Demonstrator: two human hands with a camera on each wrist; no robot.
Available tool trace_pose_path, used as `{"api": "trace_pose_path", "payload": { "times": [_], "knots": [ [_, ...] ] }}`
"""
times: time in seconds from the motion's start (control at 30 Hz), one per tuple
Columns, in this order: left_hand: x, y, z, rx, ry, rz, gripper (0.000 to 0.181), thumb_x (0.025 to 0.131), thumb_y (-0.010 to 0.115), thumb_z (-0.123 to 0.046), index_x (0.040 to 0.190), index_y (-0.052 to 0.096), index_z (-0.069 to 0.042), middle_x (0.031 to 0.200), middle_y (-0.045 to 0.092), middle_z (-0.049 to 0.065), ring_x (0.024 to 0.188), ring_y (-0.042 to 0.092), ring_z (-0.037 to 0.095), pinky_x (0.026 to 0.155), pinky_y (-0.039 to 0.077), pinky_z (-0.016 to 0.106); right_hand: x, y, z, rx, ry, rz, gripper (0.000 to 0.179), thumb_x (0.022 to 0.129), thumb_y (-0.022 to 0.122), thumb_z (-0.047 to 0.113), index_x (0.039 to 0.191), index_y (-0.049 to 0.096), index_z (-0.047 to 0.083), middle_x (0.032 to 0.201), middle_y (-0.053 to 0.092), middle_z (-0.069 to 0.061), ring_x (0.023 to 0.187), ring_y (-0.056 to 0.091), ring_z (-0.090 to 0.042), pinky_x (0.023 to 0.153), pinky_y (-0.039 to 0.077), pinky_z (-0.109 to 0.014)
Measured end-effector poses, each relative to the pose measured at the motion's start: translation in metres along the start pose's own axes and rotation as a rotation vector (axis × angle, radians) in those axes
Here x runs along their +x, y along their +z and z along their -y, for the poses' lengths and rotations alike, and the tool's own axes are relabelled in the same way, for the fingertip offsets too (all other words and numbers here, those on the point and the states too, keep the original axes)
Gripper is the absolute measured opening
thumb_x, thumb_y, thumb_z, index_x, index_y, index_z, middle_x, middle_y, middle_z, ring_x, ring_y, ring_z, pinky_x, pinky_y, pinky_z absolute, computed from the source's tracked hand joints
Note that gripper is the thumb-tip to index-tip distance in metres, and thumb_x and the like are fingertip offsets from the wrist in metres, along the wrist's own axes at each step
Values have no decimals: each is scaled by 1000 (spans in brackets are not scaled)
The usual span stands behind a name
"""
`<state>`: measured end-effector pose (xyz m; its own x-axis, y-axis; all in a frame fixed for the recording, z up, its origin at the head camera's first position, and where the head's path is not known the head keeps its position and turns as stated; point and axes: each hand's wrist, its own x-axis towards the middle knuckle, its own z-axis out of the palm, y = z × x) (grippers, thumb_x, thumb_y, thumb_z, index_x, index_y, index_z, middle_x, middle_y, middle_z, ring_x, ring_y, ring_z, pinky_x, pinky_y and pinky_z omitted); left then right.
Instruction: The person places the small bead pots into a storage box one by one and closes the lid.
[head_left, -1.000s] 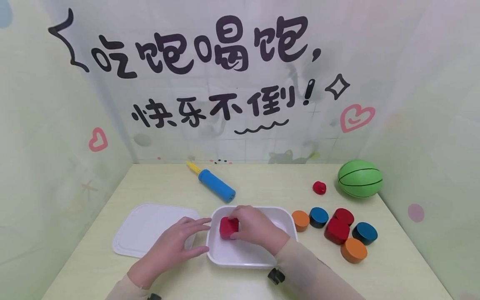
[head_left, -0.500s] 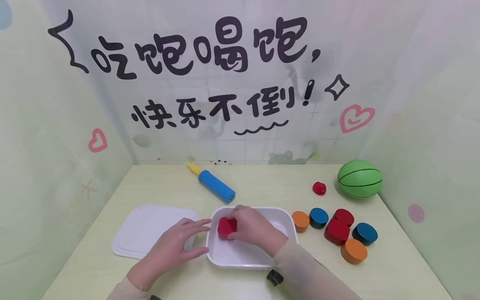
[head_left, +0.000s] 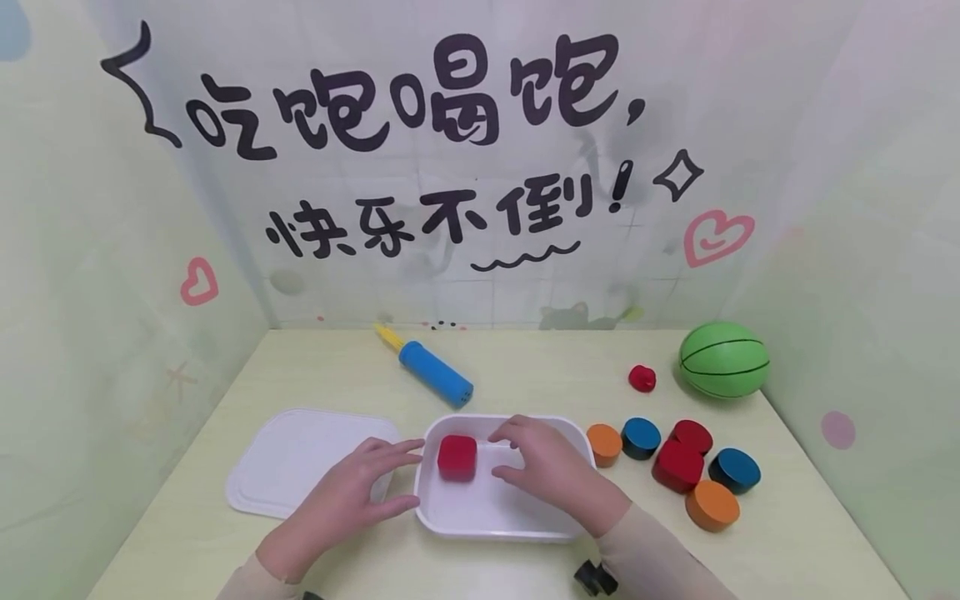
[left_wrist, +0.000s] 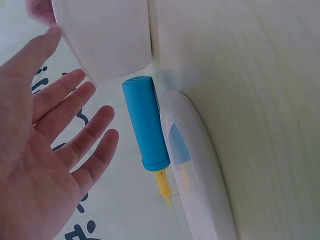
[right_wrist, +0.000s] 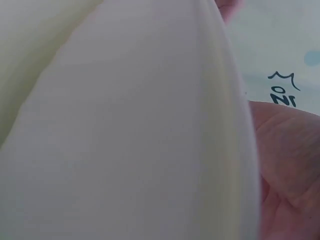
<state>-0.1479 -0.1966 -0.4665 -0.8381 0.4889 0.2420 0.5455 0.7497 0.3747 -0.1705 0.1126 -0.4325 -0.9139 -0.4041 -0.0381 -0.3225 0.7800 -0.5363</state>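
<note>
A red rounded-square block (head_left: 457,457) lies inside a white plastic box (head_left: 495,535), near its left end. To its right, over the box, hovers my right hand (head_left: 551,467), thumb and fingers spread apart with nothing between them. In the right wrist view the box wall (right_wrist: 140,125) hides most of that hand (right_wrist: 290,155). My left hand (head_left: 348,492) is at the box's left rim, fingertips and thumb right by it. Its fingers look extended and hold nothing in the left wrist view, where the palm (left_wrist: 45,180) shows.
A white lid (head_left: 300,458) lies left of the box, partly behind my left hand. Behind stands a blue hand pump (head_left: 435,372) with a yellow nozzle. At right are several orange, blue and red blocks (head_left: 678,467), a small red object (head_left: 642,378) and a green ball (head_left: 724,360).
My right hand has let go of the red block and moved right, fingers opening. The block stays in the left part of the box. My left hand has kept its place.
</note>
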Motion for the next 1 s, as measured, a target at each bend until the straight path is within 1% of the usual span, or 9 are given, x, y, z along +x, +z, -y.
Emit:
{"api": "trace_pose_path", "payload": {
  "times": [0.13,0.33,0.5,0.6,0.67,0.77,0.83,0.9,1.0],
  "knots": [
    [-1,1,-1,1,-3,4,53,85,84,-45,133,70,-29,146,60,-18,119,58,10,94,60,39,-20,-11,-12,7,-2,-67,40,86,85,26,123,74,16,123,71,-1,110,67,-25,91,62,-43],
    [-2,1,-2,21,12,-10,53,84,84,-46,133,70,-29,146,60,-18,119,58,9,94,60,37,-55,-26,-38,-22,-36,-246,37,83,88,21,118,76,18,125,70,2,114,67,-21,89,63,-37],
    [-2,0,-2,30,5,-15,53,84,84,-47,132,70,-29,144,61,-19,118,59,9,94,60,38,-80,-39,-57,-66,-39,-335,36,81,89,17,115,77,20,123,71,2,112,68,-21,85,64,-35],
    [-2,0,-1,35,4,-15,53,84,83,-47,132,71,-30,144,61,-19,118,58,8,94,60,37,-91,-45,-69,-116,-45,-376,39,77,92,15,113,78,19,119,72,3,108,69,-19,83,64,-34],
    [-2,1,-1,37,11,-19,52,84,84,-47,132,71,-30,145,60,-19,117,58,8,93,60,36,-98,-48,-78,-123,-51,-393,39,77,92,13,112,78,19,117,72,4,105,69,-19,79,64,-32],
    [-1,2,0,39,27,-30,52,83,84,-47,131,71,-30,145,61,-18,117,58,8,92,60,35,-107,-53,-91,-136,-31,-400,38,77,91,13,111,78,20,117,72,5,107,68,-19,79,64,-33],
    [-1,2,1,40,37,-36,52,83,85,-47,131,72,-29,145,61,-17,116,58,8,91,60,35,-113,-56,-98,-141,-21,-405,36,77,91,13,110,78,20,116,72,4,108,68,-22,81,64,-38],
    [-1,2,1,43,43,-39,52,83,84,-47,131,72,-30,144,62,-17,115,58,8,91,60,35,-117,-60,-105,-181,-9,-412,36,76,92,14,109,78,20,115,73,3,109,68,-24,85,63,-44],
    [-1,1,1,52,41,-39,53,83,84,-49,131,72,-30,144,62,-17,115,59,8,91,60,35,-125,-67,-116,-213,5,-422,37,75,92,14,109,78,17,114,74,-2,109,68,-30,85,62,-51]
  ]
}}
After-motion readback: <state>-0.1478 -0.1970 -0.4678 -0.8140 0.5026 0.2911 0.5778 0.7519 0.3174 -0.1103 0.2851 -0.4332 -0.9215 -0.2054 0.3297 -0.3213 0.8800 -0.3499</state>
